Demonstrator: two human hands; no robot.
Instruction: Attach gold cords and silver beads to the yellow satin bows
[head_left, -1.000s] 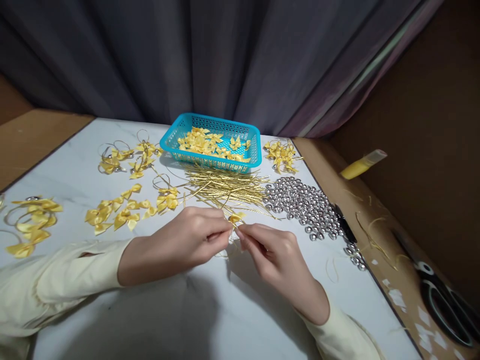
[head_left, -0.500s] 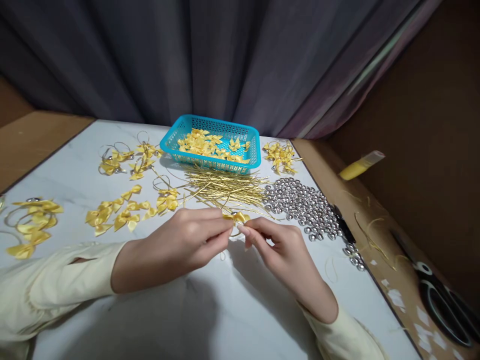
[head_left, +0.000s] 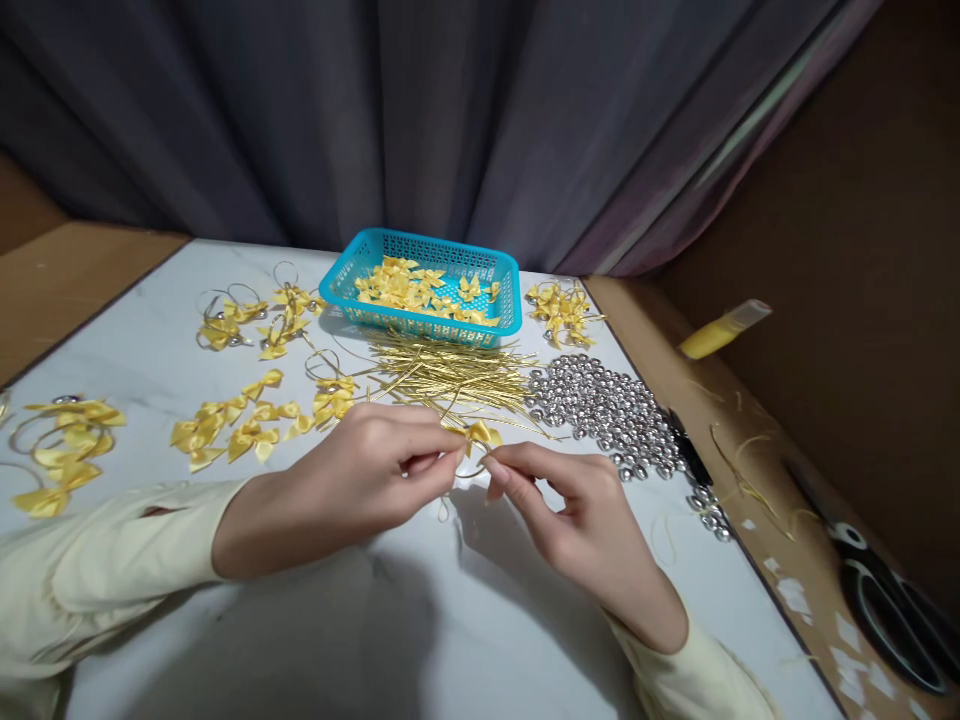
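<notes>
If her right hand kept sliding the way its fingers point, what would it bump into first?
The right hand points up-left toward the left hand. It would likely meet the small yellow bow pinched between them, then the left fingertips; they look nearly touching, though depth is hard to judge.

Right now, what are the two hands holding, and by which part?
Both the left hand and the right hand pinch a small yellow bow from below with their fingertips; the exact point of the hold is hidden.

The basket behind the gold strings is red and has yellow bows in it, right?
Not quite. The basket is blue, not red, as the head view shows. It does sit behind the gold strings and has yellow bows in it.
</notes>
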